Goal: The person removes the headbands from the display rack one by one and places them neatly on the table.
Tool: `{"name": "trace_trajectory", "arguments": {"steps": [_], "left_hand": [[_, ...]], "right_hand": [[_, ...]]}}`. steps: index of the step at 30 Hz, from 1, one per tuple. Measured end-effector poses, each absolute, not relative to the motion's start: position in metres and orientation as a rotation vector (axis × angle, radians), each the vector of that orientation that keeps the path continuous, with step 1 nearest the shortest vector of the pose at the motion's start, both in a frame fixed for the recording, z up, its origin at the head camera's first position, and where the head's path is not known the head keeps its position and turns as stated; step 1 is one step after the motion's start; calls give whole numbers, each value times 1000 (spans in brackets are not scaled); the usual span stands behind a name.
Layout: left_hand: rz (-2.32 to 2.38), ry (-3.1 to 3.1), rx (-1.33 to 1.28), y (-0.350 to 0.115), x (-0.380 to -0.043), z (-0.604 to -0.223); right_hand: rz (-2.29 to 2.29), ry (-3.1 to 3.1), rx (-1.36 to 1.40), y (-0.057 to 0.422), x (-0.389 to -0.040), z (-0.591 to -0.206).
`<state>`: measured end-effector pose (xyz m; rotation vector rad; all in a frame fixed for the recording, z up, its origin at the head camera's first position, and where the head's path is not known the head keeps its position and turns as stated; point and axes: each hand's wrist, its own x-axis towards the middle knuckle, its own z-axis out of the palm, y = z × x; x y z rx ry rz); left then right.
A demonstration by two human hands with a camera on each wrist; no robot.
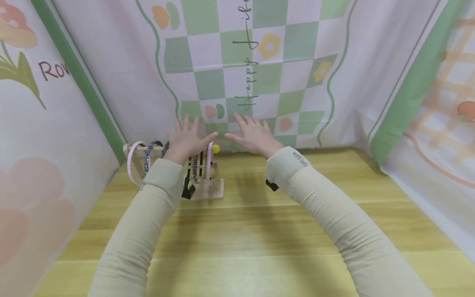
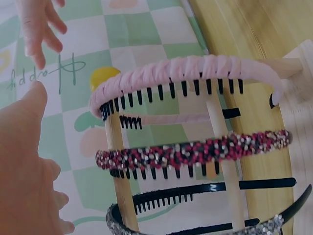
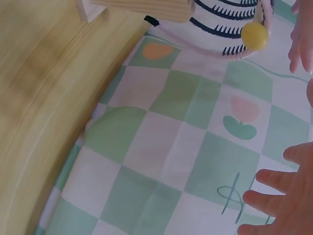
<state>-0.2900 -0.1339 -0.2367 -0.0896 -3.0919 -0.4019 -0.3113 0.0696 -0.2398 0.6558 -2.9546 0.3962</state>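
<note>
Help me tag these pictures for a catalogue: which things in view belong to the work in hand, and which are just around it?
Probably the job:
wooden rack
pleated pink headband
red-and-silver beaded headband
blue glittery headband
left hand and right hand, both holding nothing

Probably just surroundings:
wooden table
checked cloth

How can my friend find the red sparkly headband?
On the table, toward its far left, stands a wooden rack. Look for the end with the yellow ball, where a pink headband hangs; the red sparkly headband is the next one in. It is covered in red and silver bits, while the pink one has no sparkles.
</note>
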Motion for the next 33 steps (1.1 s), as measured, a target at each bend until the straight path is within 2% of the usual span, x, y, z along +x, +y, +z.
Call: {"name": "trace_trajectory", "arguments": {"steps": [33], "left_hand": [[-448, -3049, -3, -193, -267, -244]], "right_hand": [[549, -2907, 839, 32, -302, -241]]}}
